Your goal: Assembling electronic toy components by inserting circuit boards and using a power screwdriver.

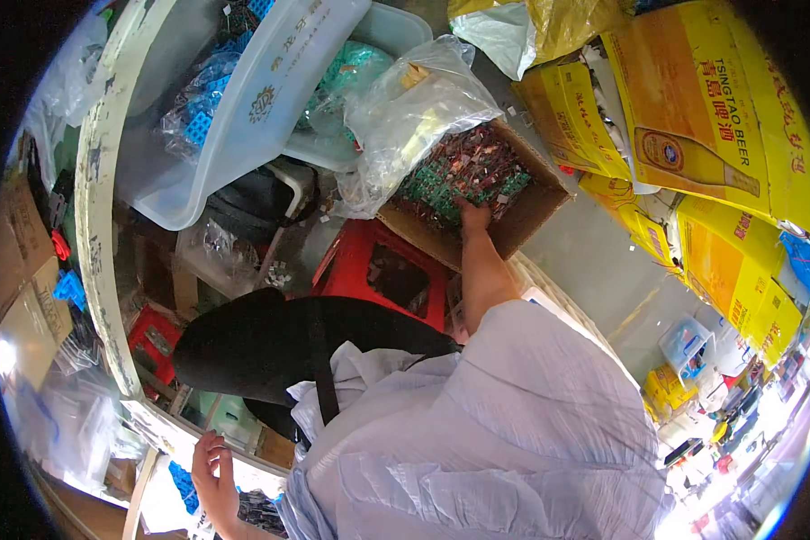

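My right hand reaches into an open cardboard box. Its fingertips sink into a heap of small green and dark red electronic parts with thin wires, so what they grip is hidden. My left hand hovers at the lower left, by the edge of a white, brightly lit worktop. Its fingers are loosely bent and apart, and nothing shows in them. Close to it on the worktop lie blue plastic pieces and a cluster of dark small parts.
A red stool stands beside the box, and a clear plastic bag drapes over its rim. Translucent bins hold blue parts at the upper left. Yellow cartons line the right. A white worn table edge curves along the left.
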